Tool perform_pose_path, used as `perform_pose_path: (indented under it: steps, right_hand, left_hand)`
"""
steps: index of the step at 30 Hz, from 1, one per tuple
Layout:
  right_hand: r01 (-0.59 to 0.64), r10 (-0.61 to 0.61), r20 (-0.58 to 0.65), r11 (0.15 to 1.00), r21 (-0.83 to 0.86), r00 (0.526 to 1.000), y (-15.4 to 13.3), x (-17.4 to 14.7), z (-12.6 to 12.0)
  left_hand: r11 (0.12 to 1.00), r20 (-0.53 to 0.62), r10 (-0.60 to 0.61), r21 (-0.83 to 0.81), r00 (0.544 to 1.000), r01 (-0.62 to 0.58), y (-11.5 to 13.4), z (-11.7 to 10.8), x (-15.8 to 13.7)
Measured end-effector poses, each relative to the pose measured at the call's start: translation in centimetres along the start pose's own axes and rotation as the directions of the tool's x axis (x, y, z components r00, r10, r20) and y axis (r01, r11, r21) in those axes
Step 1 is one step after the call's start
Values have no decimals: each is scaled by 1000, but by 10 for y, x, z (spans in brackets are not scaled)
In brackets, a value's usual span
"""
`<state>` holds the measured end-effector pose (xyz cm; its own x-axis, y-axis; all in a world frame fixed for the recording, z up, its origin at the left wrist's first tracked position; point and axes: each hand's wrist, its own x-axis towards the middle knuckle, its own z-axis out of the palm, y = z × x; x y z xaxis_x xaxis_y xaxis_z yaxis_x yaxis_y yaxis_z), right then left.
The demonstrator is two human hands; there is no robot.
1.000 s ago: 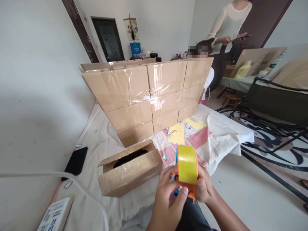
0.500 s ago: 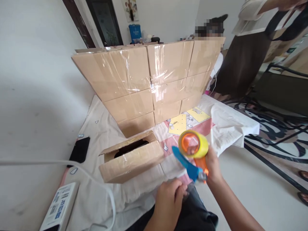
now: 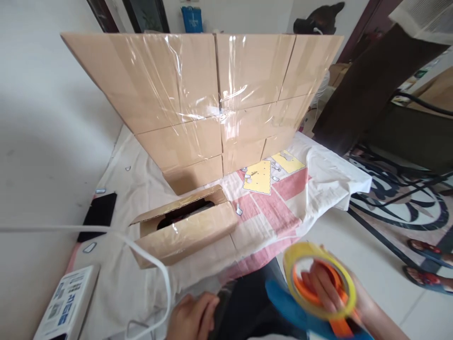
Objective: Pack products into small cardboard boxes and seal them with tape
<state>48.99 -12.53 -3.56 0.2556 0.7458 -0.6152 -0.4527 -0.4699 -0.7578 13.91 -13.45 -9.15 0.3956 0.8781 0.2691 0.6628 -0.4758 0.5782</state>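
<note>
My right hand (image 3: 363, 300) grips a tape dispenser (image 3: 288, 302) with a blue body and an orange hub, low at the right over my lap. Its roll of yellowish tape (image 3: 297, 264) faces me, with fingers showing through the hub. My left hand (image 3: 193, 316) is closed near my leg at the bottom; whether anything lies in the curled fingers is hidden. In front of me sits a small cardboard box (image 3: 198, 231), its top flap partly raised over dark contents. Behind it stands a tall block of cardboard boxes (image 3: 177, 94) bound with clear tape.
A patterned cloth (image 3: 269, 208) covers the table. On the left lie a black phone-like slab (image 3: 97, 217), a white printed box (image 3: 67, 302) and a white cable (image 3: 152, 259). Another person's dark garment (image 3: 361, 89) and a dark chair (image 3: 406, 137) are at the right.
The dispenser in my right hand has dropped down and right, away from the small box, and its roll has turned toward me. My left hand has shifted left and down. The view tilts lower.
</note>
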Motion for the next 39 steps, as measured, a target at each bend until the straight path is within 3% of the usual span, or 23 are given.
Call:
perform_pose_path:
  steps: [2, 4, 6, 7, 9, 11, 12, 14, 16, 17, 18, 20, 22, 24, 27, 29, 31, 33, 35, 37, 39]
  right_hand:
    - [109, -88, 183, 988, -111, 979, -23, 25, 12]
    - [323, -295, 180, 933, -156, 938, -40, 62, 38]
    - [547, -536, 113, 812, -203, 837, -52, 102, 70]
    - [611, -597, 137, 750, -251, 790, -57, 121, 84]
    - [643, -591, 254, 685, -344, 766, -68, 151, 101]
    - [640, -570, 299, 620, -455, 765, -81, 162, 101]
    - [651, -613, 270, 567, -504, 743, -86, 160, 96]
    - [706, -750, 213, 431, -562, 627, -90, 137, 83]
    - [792, -788, 318, 320, -520, 527, -84, 98, 77]
    - [834, -735, 448, 295, -466, 510, -76, 75, 79]
    - [864, -639, 588, 288, -414, 495, -66, 54, 85]
    - [915, -516, 756, 261, -307, 401, -42, 18, 105]
    - [940, -501, 803, 270, -209, 322, -19, -2, 130]
    - [946, -533, 798, 293, -139, 283, -6, -10, 150]
    - [956, -642, 723, 281, -87, 255, -12, -14, 161]
    - [967, -747, 620, 239, -86, 240, -30, -19, 161]
    - [972, -802, 550, 207, -110, 233, -52, -25, 160]
    - [970, -802, 547, 215, -114, 242, -71, -29, 161]
    - [953, -773, 564, 285, -101, 291, -83, -30, 166]
    - [926, -733, 583, 363, -101, 351, -87, -28, 176]
    - [912, -688, 617, 391, -126, 381, -86, -20, 190]
  left_hand:
    - [988, 96, -37, -149, 995, 51, 10, 2, 9]
    - [940, 130, -144, -292, 981, 176, 26, 11, 23]
    - [841, 160, -266, -444, 951, 310, 38, 19, 39]
    - [775, 176, -317, -518, 932, 362, 41, 21, 46]
    - [651, 190, -391, -635, 901, 416, 43, 20, 56]
    - [581, 166, -446, -693, 880, 426, 41, 14, 59]
    - [574, 142, -467, -703, 873, 421, 40, 10, 59]
    - [584, 104, -496, -695, 862, 419, 39, 1, 57]
    - [597, 87, -503, -685, 860, 418, 42, -7, 55]
    - [607, 80, -496, -681, 865, 410, 44, -10, 54]
    - [619, 70, -484, -677, 872, 398, 47, -11, 54]
    - [642, 55, -446, -676, 893, 362, 52, -12, 55]
    - [644, 56, -413, -688, 909, 335, 55, -10, 54]
    - [609, 86, -433, -705, 897, 362, 53, -7, 51]
    - [522, 161, -576, -682, 802, 512, 45, -6, 40]
    - [539, 97, -661, -628, 744, 561, 41, -12, 35]
    - [699, -166, -650, -514, 742, 497, 41, -26, 37]
    - [887, -485, -461, -279, 743, 368, 43, -47, 52]
    - [952, -651, -230, 3, 723, 306, 42, -70, 76]
    - [932, -618, -121, 198, 777, 303, 37, -87, 103]
    - [913, -477, -131, 284, 869, 293, 29, -94, 122]
